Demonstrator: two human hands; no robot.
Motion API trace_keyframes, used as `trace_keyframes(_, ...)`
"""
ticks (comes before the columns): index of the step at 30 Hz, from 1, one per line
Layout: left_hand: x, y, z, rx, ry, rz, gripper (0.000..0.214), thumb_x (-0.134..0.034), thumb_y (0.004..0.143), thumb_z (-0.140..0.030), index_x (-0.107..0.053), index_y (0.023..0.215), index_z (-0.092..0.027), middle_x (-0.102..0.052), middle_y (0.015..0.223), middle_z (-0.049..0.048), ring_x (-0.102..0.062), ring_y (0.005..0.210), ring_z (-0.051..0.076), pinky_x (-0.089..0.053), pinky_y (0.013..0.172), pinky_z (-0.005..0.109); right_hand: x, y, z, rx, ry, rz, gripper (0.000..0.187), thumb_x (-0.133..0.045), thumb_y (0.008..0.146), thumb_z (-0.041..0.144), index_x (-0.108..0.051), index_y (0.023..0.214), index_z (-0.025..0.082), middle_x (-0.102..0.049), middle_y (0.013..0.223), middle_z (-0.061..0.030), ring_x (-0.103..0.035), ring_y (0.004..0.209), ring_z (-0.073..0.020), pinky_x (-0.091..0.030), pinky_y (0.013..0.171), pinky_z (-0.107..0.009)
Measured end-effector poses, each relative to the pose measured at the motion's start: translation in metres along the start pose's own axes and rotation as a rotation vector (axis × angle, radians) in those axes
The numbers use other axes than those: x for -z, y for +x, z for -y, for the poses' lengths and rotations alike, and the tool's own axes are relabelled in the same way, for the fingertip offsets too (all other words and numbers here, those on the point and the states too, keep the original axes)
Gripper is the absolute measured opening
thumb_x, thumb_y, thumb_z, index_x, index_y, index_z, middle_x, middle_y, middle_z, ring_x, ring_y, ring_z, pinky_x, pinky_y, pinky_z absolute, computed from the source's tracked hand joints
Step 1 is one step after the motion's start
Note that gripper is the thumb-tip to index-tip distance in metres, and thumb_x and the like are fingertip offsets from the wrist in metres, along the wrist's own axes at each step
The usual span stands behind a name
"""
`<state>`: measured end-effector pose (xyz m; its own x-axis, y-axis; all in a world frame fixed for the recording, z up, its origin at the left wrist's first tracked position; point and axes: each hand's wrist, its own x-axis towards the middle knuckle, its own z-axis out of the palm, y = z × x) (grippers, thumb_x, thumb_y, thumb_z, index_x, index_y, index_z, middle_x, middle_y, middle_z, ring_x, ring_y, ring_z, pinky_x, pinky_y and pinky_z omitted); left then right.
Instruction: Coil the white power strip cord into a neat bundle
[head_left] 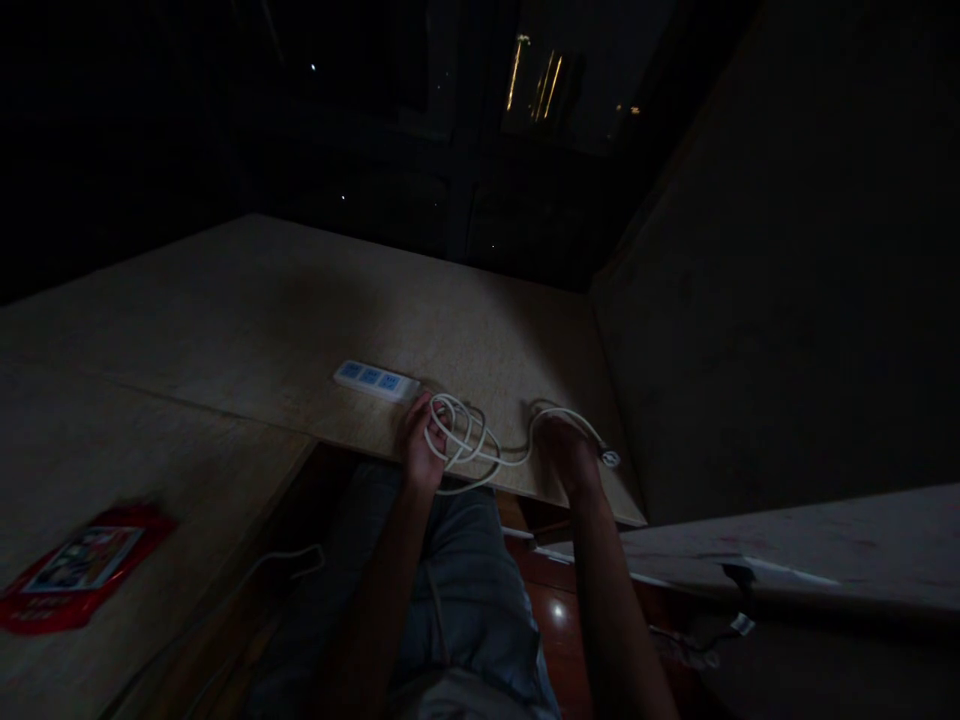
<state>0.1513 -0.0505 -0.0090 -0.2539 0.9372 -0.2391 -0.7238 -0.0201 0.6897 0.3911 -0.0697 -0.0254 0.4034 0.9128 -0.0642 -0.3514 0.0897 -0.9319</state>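
A white power strip (377,381) lies on a wooden board (300,320), its white cable (480,445) coiled in loops to its right. My left hand (420,445) is closed around the loops of the coil beside the strip's end. My right hand (564,448) grips the cable further along, close to its plug (611,458), which rests near the board's front right corner. The scene is dim.
A red printed packet (79,570) lies on a second board at the lower left. Another thin cord (289,560) hangs below the board by my lap. A pale board (825,550) with torn tape sits at the right, below a dark wall panel (787,280).
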Motion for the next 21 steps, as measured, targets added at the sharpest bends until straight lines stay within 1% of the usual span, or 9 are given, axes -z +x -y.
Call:
trace_keyframes(2,-0.002,-0.001,0.0,-0.021,0.019,0.007,0.047,-0.077,0.064,-0.037,-0.064,0.106,-0.02,-0.07,0.091,0.0026,-0.064,0.075,0.012,-0.048,0.068,0.023,-0.014,-0.02,0.003,0.016,-0.114,-0.059,0.028,-0.07,0.073,0.031,-0.066,0.097,0.017,-0.07,0.101,-0.0097,-0.065,0.089,-0.0206,-0.054,0.074,-0.035)
trace_keyframes(4,-0.005,-0.004,0.0,-0.037,0.028,0.018,0.047,-0.077,0.065,-0.038,-0.064,0.107,-0.021,-0.07,0.093,0.0031,-0.064,0.079,0.013,-0.049,0.072,0.024,-0.033,-0.044,0.009,0.159,-0.439,-0.102,0.035,-0.069,0.074,0.034,-0.066,0.104,0.017,-0.067,0.11,-0.0116,-0.063,0.095,-0.0217,-0.052,0.078,-0.034)
trace_keyframes(7,-0.01,-0.009,-0.001,-0.049,0.012,0.026,0.046,-0.078,0.065,-0.038,-0.065,0.106,-0.021,-0.069,0.096,0.0031,-0.064,0.083,0.013,-0.049,0.076,0.025,-0.062,-0.077,0.018,0.28,-0.783,0.129,0.031,-0.055,0.088,0.043,-0.069,0.101,0.018,-0.07,0.101,-0.011,-0.065,0.087,-0.0211,-0.049,0.076,-0.032)
trace_keyframes(9,-0.012,-0.012,-0.001,-0.045,0.005,0.015,0.046,-0.079,0.064,-0.037,-0.065,0.105,-0.021,-0.068,0.097,0.003,-0.064,0.083,0.013,-0.049,0.077,0.025,-0.077,-0.09,0.019,0.247,-0.95,0.255,0.034,-0.05,0.091,0.046,-0.07,0.1,0.02,-0.072,0.086,-0.0086,-0.066,0.075,-0.0201,-0.046,0.067,-0.028)
trace_keyframes(11,-0.012,-0.013,-0.001,-0.047,0.043,-0.002,0.046,-0.078,0.064,-0.037,-0.064,0.105,-0.021,-0.068,0.101,0.0039,-0.064,0.084,0.013,-0.049,0.076,0.024,-0.084,-0.095,0.016,0.199,-1.065,0.292,0.036,-0.049,0.092,0.048,-0.071,0.1,0.021,-0.072,0.076,-0.0072,-0.066,0.065,-0.02,-0.041,0.059,-0.027)
trace_keyframes(14,-0.007,-0.011,0.001,-0.059,0.228,0.008,0.046,-0.072,0.07,-0.042,-0.063,0.111,-0.022,-0.067,0.11,0.0062,-0.065,0.091,0.017,-0.05,0.078,0.027,-0.086,-0.093,0.01,0.157,-1.101,0.277,0.033,-0.051,0.09,0.046,-0.071,0.095,0.02,-0.072,0.072,-0.0073,-0.065,0.061,-0.02,-0.038,0.056,-0.026)
trace_keyframes(16,-0.003,-0.009,0.0,-0.119,0.453,0.056,0.043,-0.07,0.073,-0.042,-0.063,0.112,-0.022,-0.067,0.111,0.0075,-0.063,0.1,0.022,-0.049,0.086,0.033,-0.085,-0.09,0.006,0.157,-1.06,0.255,0.032,-0.051,0.089,0.043,-0.071,0.09,0.018,-0.072,0.072,-0.0073,-0.064,0.06,-0.0194,-0.039,0.056,-0.026)
trace_keyframes(18,0.0,-0.01,-0.005,-0.266,0.719,0.114,0.043,-0.072,0.072,-0.037,-0.065,0.111,-0.021,-0.065,0.115,0.01,-0.057,0.114,0.028,-0.043,0.101,0.041,-0.084,-0.089,0.004,0.162,-0.996,0.224,0.032,-0.05,0.088,0.041,-0.071,0.091,0.017,-0.071,0.072,-0.0072,-0.063,0.06,-0.019,-0.04,0.057,-0.026)
trace_keyframes(21,-0.002,-0.019,-0.017,-0.543,1.047,0.206,0.049,-0.076,0.069,-0.029,-0.067,0.116,-0.021,-0.05,0.138,0.0138,-0.034,0.138,0.034,-0.025,0.115,0.048,-0.086,-0.09,0.001,0.148,-0.872,0.182,0.033,-0.05,0.088,0.042,-0.07,0.094,0.016,-0.071,0.073,-0.0064,-0.062,0.062,-0.0185,-0.042,0.057,-0.026)
